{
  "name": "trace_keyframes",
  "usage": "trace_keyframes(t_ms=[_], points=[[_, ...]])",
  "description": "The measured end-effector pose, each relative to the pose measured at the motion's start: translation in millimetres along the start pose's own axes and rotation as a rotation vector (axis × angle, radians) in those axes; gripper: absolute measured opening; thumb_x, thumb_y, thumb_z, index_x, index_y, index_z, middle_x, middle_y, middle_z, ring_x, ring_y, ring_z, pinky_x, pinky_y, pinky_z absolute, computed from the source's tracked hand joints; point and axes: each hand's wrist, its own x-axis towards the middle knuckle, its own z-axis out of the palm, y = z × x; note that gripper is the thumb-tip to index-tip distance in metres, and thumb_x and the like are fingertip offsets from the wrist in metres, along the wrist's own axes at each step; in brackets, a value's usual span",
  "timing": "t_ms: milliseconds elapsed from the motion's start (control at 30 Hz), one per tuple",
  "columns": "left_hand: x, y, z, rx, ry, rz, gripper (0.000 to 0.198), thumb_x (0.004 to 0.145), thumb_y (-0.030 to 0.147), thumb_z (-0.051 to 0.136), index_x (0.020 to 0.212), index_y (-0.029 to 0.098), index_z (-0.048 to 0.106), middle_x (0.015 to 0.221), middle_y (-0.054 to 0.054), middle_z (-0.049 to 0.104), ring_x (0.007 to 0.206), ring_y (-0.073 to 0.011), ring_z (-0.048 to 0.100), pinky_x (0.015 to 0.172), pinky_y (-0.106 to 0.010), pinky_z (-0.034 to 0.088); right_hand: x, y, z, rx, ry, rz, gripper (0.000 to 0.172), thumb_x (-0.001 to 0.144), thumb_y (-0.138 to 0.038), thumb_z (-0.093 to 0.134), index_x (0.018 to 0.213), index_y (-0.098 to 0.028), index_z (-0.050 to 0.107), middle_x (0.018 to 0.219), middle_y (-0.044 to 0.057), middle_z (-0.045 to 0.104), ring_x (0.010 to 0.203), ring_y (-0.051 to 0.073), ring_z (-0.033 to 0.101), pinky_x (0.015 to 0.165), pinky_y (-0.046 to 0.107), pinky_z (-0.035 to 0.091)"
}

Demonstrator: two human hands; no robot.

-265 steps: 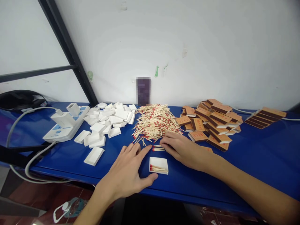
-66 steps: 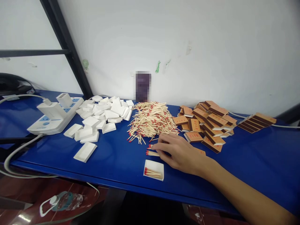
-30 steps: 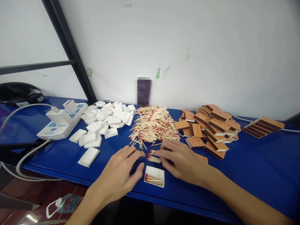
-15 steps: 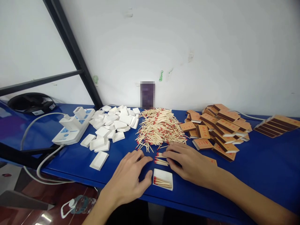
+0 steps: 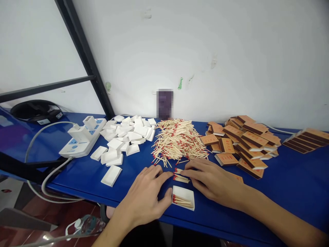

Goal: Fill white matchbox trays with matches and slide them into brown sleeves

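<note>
A small row of red-tipped matches [image 5: 181, 178] lies on the blue table between my hands. My left hand [image 5: 147, 192] is open, its index fingertip at the match heads and its thumb at the left edge of a white matchbox tray [image 5: 189, 194]. Several matches [image 5: 183, 201] lie in the near part of that tray, heads to the left. My right hand [image 5: 213, 181] is open, palm down, with its fingertips on the right ends of the row. Its fingers cover part of the row. Just beyond is a large heap of loose matches [image 5: 180, 140].
White trays [image 5: 123, 133] are piled at left, one [image 5: 111, 175] lying nearer. Orange-brown matchbox sleeves [image 5: 246, 137] are heaped at right, beside a leaning stack [image 5: 307, 140]. A power strip [image 5: 82, 140] with cables and a black headset [image 5: 36, 111] occupy the far left.
The whole view has shifted slightly. My left index fingertip has come closer to the match heads, and the left thumb now reaches the tray edge. The right fingers remain at the row.
</note>
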Motion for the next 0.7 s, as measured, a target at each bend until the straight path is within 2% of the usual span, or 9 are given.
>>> trace_keyframes(t_ms=[133, 300, 467, 567, 633, 700], points=[[0, 0, 1.3, 0.019, 0.006, 0.006, 0.042, 0.095, 0.031, 0.048, 0.135, 0.023, 0.055, 0.12, -0.009, 0.059, 0.117, -0.0301, 0.057, 0.111, -0.061, 0.035, 0, 1, -1, -0.001, -0.017, -0.001, 0.032, 0.096, -0.012, 0.042, 0.115, -0.018, 0.068, 0.103, 0.011, 0.066, 0.096, 0.025, 0.062, 0.085, 0.043, 0.054], [0, -2, 3.9, 0.018, 0.0, 0.013, 0.04, 0.097, 0.033, 0.046, 0.135, 0.025, 0.056, 0.119, -0.008, 0.061, 0.115, -0.0306, 0.058, 0.11, -0.062, 0.036, 2, 1, -2, 0.011, -0.016, 0.004, 0.031, 0.095, -0.01, 0.044, 0.113, -0.017, 0.068, 0.103, 0.011, 0.067, 0.095, 0.023, 0.062, 0.087, 0.042, 0.053], [1, -5, -0.2, -0.065, 0.077, 0.02, 0.037, 0.1, 0.03, 0.041, 0.133, 0.025, 0.056, 0.118, -0.007, 0.063, 0.112, -0.0259, 0.059, 0.105, -0.05, 0.043, 3, 1, -2, 0.018, -0.033, 0.004, 0.032, 0.095, -0.011, 0.043, 0.116, -0.017, 0.067, 0.104, 0.01, 0.067, 0.096, 0.024, 0.061, 0.086, 0.042, 0.053], [-4, -5, -15.3, -0.128, 0.123, 0.004, 0.028, 0.099, 0.03, 0.041, 0.112, 0.023, 0.064, 0.102, -0.004, 0.066, 0.098, -0.022, 0.062, 0.092, -0.039, 0.048, 2, 2, -1, 0.032, -0.029, 0.005, 0.033, 0.096, -0.011, 0.043, 0.12, -0.018, 0.066, 0.105, 0.01, 0.066, 0.098, 0.024, 0.06, 0.086, 0.042, 0.052], [-14, -6, -31.8, -0.141, 0.118, -0.021, 0.027, 0.1, 0.032, 0.041, 0.097, 0.023, 0.066, 0.089, -0.001, 0.065, 0.085, -0.0194, 0.062, 0.08, -0.034, 0.048, 2, 3, -1, 0.045, -0.03, 0.004, 0.034, 0.096, -0.012, 0.043, 0.122, -0.019, 0.065, 0.107, 0.01, 0.066, 0.099, 0.024, 0.06, 0.087, 0.042, 0.052], [-28, -11, -51.5, -0.147, 0.097, -0.054, 0.03, 0.101, 0.035, 0.04, 0.093, 0.023, 0.065, 0.087, 0.0, 0.066, 0.081, -0.0177, 0.062, 0.077, -0.03, 0.047, 2, 3, -1, 0.058, -0.033, 0.003, 0.035, 0.097, -0.013, 0.043, 0.123, -0.019, 0.065, 0.107, 0.01, 0.066, 0.1, 0.023, 0.06, 0.087, 0.042, 0.052]])
